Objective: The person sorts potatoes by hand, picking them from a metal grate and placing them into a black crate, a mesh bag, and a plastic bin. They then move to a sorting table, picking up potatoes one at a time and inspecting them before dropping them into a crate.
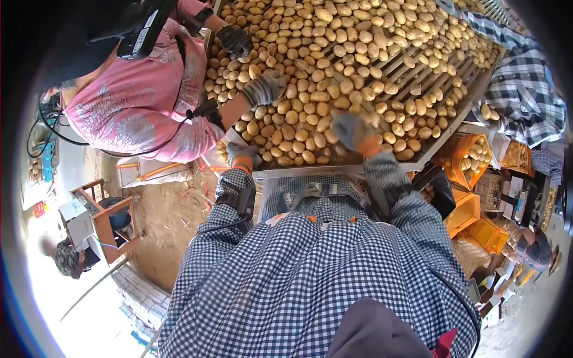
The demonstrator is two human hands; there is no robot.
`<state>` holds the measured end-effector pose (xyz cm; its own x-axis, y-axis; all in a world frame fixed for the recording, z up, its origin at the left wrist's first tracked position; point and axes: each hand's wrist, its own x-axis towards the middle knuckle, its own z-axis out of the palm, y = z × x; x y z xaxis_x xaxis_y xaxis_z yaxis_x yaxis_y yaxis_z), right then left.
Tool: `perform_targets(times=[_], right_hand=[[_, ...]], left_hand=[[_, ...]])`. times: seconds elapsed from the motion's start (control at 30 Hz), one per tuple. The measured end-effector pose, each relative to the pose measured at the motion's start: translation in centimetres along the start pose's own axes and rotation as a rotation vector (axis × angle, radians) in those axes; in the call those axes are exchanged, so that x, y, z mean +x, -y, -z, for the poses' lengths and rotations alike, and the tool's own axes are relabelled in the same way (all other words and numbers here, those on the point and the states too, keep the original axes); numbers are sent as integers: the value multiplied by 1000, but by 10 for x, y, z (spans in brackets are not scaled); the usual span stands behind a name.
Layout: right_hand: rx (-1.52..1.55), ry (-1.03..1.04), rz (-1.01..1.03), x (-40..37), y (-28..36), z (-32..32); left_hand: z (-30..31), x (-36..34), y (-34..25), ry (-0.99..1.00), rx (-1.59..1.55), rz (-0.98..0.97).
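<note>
Potatoes (310,98) cover most of a metal sorting table (334,169) in front of me. My left hand (245,156), in a grey glove with an orange cuff, is at the table's near left corner, beside the potatoes. Its fingers look apart, with nothing visible in them. Over the near middle of the potatoes is my right hand (353,132), in a matching glove. Motion smears its fingers, so whether it holds a potato cannot be seen.
On my left, a person in a pink top (143,95) reaches over the potatoes with gloved hands (262,89). A checked sleeve (519,77) is at the right side. Orange crates (465,206) and a crate of potatoes (471,158) stand below right. A wooden frame (113,221) is left.
</note>
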<state>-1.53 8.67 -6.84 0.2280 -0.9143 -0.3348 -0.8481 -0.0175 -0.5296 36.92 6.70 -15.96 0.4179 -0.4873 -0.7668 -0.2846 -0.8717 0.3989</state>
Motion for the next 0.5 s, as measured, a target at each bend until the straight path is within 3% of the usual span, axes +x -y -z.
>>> perform_targets(times=[0.03, 0.07, 0.13, 0.17, 0.23, 0.27, 0.3, 0.37, 0.43, 0.47, 0.5], right_hand=[[174, 43, -211, 16, -2, 13], [183, 41, -212, 28, -10, 17], [429, -521, -23, 41, -20, 29], [434, -523, -27, 37, -24, 28], [525, -595, -81, 19, -17, 46], [562, -535, -90, 2, -9, 50], [561, -523, -90, -9, -8, 36], [647, -216, -81, -28, -13, 5], [741, -31, 71, -57, 11, -3], [739, -41, 49, -67, 18, -6], [999, 104, -65, -74, 25, -8]], left_hand=[[2, 2, 4, -6, 10, -4], [1, 5, 11, -29, -39, -39], [1, 4, 11, -74, -142, -120], [3, 5, 11, -75, -136, -121], [5, -1, 4, 108, -375, 34], [16, 11, 14, 452, -520, 87], [12, -16, 15, 568, -824, 178], [-6, -116, -15, 630, -1065, 197], [-35, -194, -33, 762, -1198, 136], [-53, -206, -18, 855, -1137, 89], [-70, -213, -7, 949, -1075, 38]])
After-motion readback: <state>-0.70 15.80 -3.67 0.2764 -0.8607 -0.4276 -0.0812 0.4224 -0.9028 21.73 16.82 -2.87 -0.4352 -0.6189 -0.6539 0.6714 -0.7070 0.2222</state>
